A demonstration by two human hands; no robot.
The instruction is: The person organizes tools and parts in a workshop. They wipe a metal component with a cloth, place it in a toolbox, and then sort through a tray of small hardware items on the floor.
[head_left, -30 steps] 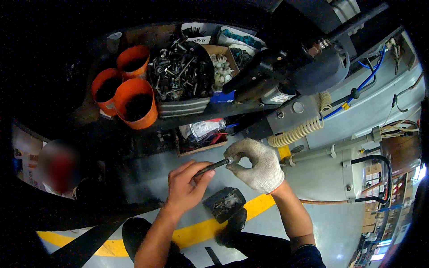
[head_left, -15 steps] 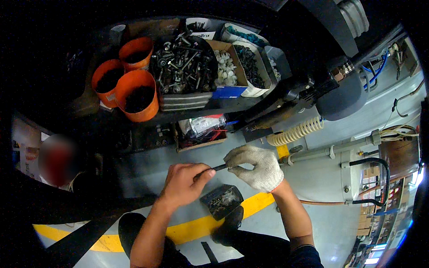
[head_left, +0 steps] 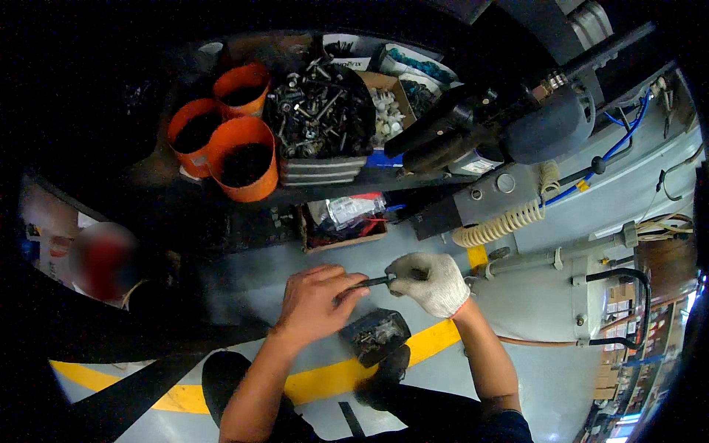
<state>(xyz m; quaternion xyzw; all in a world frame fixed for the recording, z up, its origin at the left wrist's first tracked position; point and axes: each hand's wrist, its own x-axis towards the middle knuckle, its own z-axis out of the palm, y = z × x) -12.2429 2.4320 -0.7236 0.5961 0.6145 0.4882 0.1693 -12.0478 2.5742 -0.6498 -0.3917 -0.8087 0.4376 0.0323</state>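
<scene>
My bare left hand [head_left: 316, 301] is closed around a thin dark rod [head_left: 375, 281], whose far end sticks out to the right past the thumb. My right hand [head_left: 432, 283], in a white knit work glove with dark-stained fingertips, pinches at that far end. A small pale bit shows at the fingertips, too small to name. The two hands are held close together at chest front, above the floor. Below them a black bin [head_left: 375, 336] with small metal parts sits by my foot.
Ahead on a dark shelf stand several orange cups [head_left: 247, 166], a heaped tub of bolts [head_left: 317, 111] and a box of white plastic pieces [head_left: 388, 114]. Below is a carton [head_left: 347, 240] with packets. A black machine arm [head_left: 473, 125] and a coiled cream hose [head_left: 502, 225] lie right.
The gloved fingers have closed together around the rod's end. The black machine arm now covers more of the boxes at the right. The whole view has shifted slightly.
</scene>
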